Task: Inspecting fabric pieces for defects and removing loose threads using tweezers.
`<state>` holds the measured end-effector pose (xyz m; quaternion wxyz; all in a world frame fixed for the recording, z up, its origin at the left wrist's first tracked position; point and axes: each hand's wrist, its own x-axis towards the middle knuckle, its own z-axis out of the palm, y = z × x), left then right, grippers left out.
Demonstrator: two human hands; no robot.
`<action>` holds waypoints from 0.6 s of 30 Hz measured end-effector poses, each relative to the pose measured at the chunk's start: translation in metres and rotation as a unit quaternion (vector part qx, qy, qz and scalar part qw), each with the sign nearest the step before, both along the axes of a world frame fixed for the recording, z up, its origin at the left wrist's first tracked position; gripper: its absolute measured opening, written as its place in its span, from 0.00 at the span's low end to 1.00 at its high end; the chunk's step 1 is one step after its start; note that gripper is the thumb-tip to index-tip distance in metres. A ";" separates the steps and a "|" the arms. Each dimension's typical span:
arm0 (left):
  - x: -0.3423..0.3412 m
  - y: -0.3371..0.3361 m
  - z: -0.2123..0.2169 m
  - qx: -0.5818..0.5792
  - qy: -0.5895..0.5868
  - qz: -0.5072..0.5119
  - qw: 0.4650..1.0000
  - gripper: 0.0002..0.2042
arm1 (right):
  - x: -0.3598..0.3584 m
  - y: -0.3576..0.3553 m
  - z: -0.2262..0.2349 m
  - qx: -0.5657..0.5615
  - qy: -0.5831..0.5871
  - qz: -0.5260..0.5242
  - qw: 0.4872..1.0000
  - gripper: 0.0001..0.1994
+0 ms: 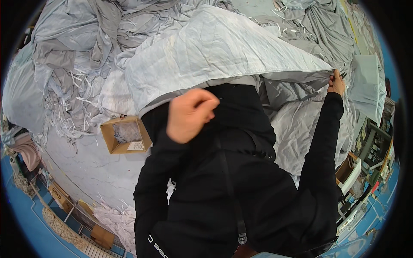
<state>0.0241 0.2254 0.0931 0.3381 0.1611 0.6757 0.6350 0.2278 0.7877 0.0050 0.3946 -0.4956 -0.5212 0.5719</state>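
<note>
A large pale grey-white fabric cover [206, 47] lies spread over my lap, its hemmed edge running across in front of me. At the far right, my right hand [337, 84] pinches the corner of this cover and holds it out with the arm stretched. My left hand [191, 115] hovers above my black clothing, near the hem's left part. Its fingers are curled with thumb and forefinger together, slightly blurred by motion; whether something thin is in them cannot be made out. Darker grey lining [284, 88] shows beneath the raised hem.
An open cardboard box [126, 135] with small clear plastic items stands at the left. Heaps of grey fabric with white ties [81, 96] surround me. More crumpled fabric [307, 133] lies under my right arm. Racks and boxes [365, 159] stand at the right on blue floor.
</note>
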 end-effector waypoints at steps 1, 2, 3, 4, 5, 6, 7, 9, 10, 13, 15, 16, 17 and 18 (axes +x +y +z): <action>0.005 0.022 -0.009 0.005 0.089 0.005 0.996 0.01 | -0.001 -0.001 0.000 -0.002 0.006 0.003 1.000 0.07; 0.004 0.040 -0.019 0.005 0.249 -0.005 0.968 0.02 | -0.002 -0.002 0.001 -0.008 0.021 0.010 1.000 0.07; 0.003 0.055 -0.029 0.004 0.363 0.020 0.932 0.05 | -0.002 -0.002 0.002 -0.014 0.021 0.004 1.000 0.07; 0.004 0.063 -0.036 -0.030 0.386 0.010 0.922 0.08 | -0.001 -0.003 0.004 -0.007 0.012 0.004 1.000 0.07; 0.004 0.068 -0.042 -0.048 0.405 0.002 0.913 0.09 | 0.000 -0.003 0.005 -0.005 0.013 0.004 1.000 0.07; 0.004 0.072 -0.047 -0.067 0.423 -0.006 0.904 0.11 | 0.000 -0.004 0.006 -0.004 0.013 0.005 1.000 0.07; 0.004 0.074 -0.051 -0.068 0.423 -0.006 0.904 0.11 | 0.002 -0.005 0.007 -0.001 0.022 0.014 1.000 0.07; 0.005 0.078 -0.055 -0.100 0.429 -0.036 0.897 0.13 | 0.002 -0.008 0.006 -0.010 0.013 0.005 1.000 0.07; 0.005 0.079 -0.055 -0.096 0.435 -0.032 0.895 0.13 | 0.002 -0.009 0.005 -0.015 0.020 -0.009 1.000 0.07; 0.005 0.079 -0.050 -0.125 0.444 -0.058 0.885 0.09 | 0.002 -0.012 -0.001 -0.021 0.016 -0.024 0.999 0.07; -0.002 0.066 -0.041 -0.053 0.252 -0.031 0.966 0.06 | 0.005 -0.010 -0.005 -0.015 0.012 -0.015 1.000 0.07; -0.004 0.055 -0.034 -0.056 0.070 -0.023 0.996 0.04 | 0.007 -0.007 -0.007 -0.007 0.019 -0.011 1.000 0.07; -0.006 0.036 -0.026 -0.024 -0.049 -0.009 0.998 0.04 | 0.011 -0.004 -0.009 -0.015 0.010 -0.016 1.000 0.07; -0.009 0.014 -0.017 0.005 -0.077 0.002 0.997 0.04 | 0.015 0.001 -0.011 -0.021 0.008 -0.005 1.000 0.07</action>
